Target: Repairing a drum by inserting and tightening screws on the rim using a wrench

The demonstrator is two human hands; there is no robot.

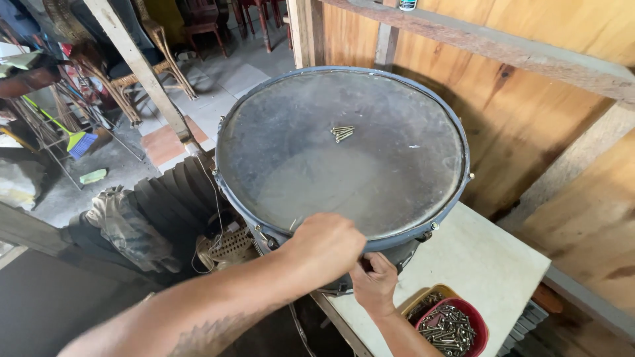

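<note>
Item: drum [344, 152], large, round, with a grey, scuffed head and a blue-grey hoop. It sits on the far-left part of a pale worktop [483, 264], hard against a plywood wall, and overhangs the worktop's left edge. We judge it stands there so that the near rim meets us at working height.

Item: left hand [324, 248], at 6 o'clock on the hoop. Its grip is curled shut over the rim; whatever lies inside the fist is hidden, so we cannot tell whether it pinches a tool or only the hoop. The placement looks like a brace against turning.

Item: right hand [374, 284], just below the left, under the rim at about 5 o'clock on the drum. Fingers are tucked up against the shell beside a tension lug; we cannot tell whether the grip is closed on anything.

Item: loose screws [342, 133], a small bundle lying on the drumhead a little toward 12 o'clock from centre, apparently parked where they cannot roll off.

Item: red bowl [456, 327] of metal screws, set in a yellow tray [423, 299] on the near end of the worktop, close by the right hand for easy reach.

Item: broom [73, 139], on the floor at 9 o'clock, well apart.
</note>
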